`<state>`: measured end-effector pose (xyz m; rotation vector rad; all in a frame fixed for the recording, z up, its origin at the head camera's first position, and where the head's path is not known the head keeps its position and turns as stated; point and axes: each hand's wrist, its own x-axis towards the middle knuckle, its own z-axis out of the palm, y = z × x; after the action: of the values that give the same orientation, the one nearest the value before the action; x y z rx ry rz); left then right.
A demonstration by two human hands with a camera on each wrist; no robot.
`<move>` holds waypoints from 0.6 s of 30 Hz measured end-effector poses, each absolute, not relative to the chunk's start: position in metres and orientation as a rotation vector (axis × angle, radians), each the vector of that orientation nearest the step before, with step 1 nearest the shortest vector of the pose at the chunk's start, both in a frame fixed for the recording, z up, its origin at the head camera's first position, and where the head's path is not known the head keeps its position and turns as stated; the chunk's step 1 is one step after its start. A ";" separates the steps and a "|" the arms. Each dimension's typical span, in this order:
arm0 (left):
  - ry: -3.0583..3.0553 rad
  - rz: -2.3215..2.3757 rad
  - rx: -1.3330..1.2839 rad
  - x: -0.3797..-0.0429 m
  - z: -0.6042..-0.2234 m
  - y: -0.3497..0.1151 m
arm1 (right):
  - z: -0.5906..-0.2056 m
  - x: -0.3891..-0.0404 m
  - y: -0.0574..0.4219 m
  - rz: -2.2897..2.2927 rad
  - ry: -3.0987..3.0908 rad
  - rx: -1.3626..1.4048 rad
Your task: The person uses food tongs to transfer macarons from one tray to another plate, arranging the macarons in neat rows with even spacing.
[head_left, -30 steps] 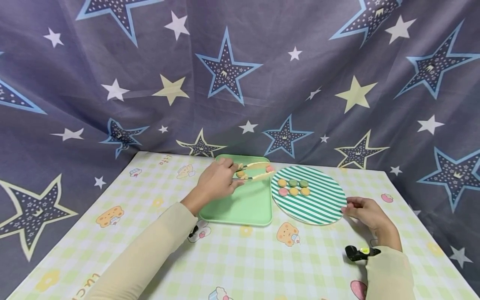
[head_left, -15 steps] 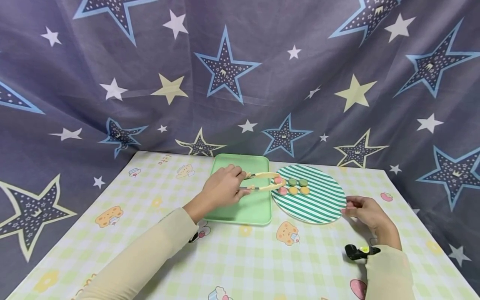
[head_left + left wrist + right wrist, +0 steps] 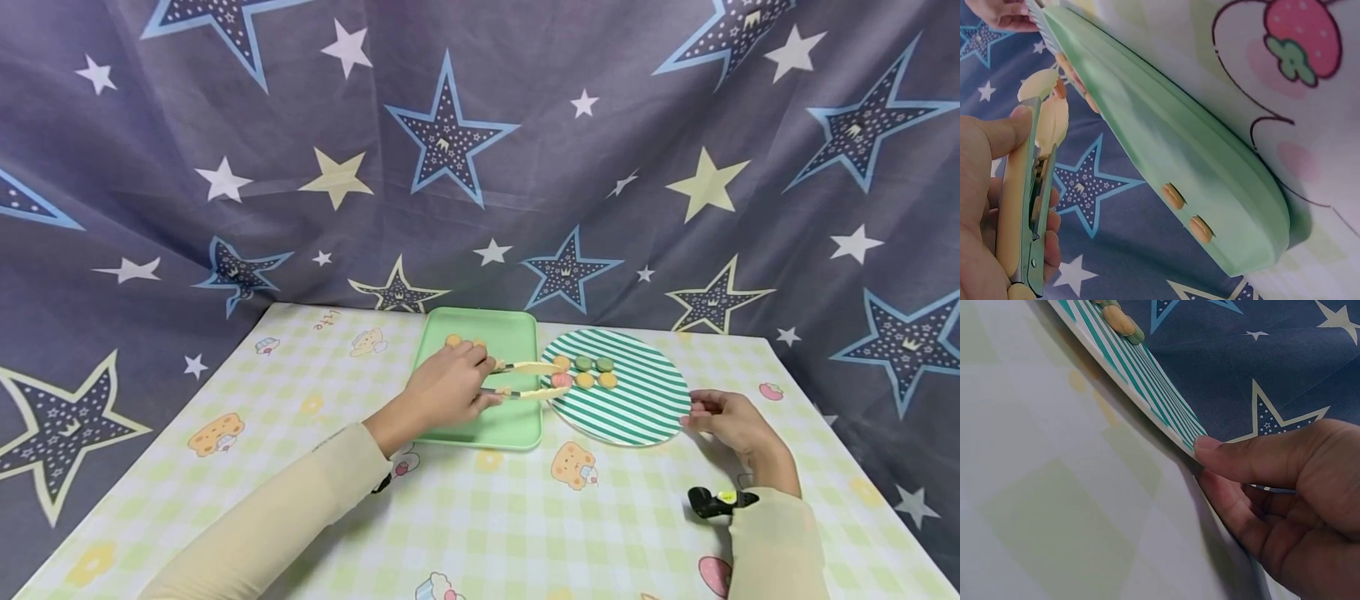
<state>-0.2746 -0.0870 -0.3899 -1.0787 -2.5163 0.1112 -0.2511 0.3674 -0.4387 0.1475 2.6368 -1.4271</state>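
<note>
My left hand grips a pair of cream-tipped tongs, reaching rightward over the green tray. Between the spread tips, at the plate's left edge, shows a pink macaron; it overlaps the row there in the head view. Yellow macarons and green macarons lie in two rows on the round green-striped plate. My right hand pinches the plate's right rim, thumb on top and fingers beneath, as the right wrist view shows. Two yellow-orange macarons sit at the tray's far end.
Tray and plate stand side by side near the back of the table, on a checked tablecloth with cartoon prints. A dark star-patterned curtain hangs close behind. A black wrist camera sits at my right wrist.
My left hand has brought the tongs and the pink macaron from above the tray's far right corner rightward and nearer, over the plate's left edge. The right hand stays at the rim.
</note>
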 end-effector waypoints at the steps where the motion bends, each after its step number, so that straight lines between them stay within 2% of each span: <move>1: -2.520 0.104 -1.083 -0.274 -0.390 -0.087 | -0.439 -0.251 0.367 -1.427 2.636 0.147; 18: -2.569 0.104 -1.136 -0.269 -0.395 -0.076 | -0.438 -0.253 0.368 -1.412 2.626 0.170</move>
<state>-0.2692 -0.0757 -0.3947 -1.1362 -2.5686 0.1039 -0.2530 0.3682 -0.4382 0.1700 2.6264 -1.4116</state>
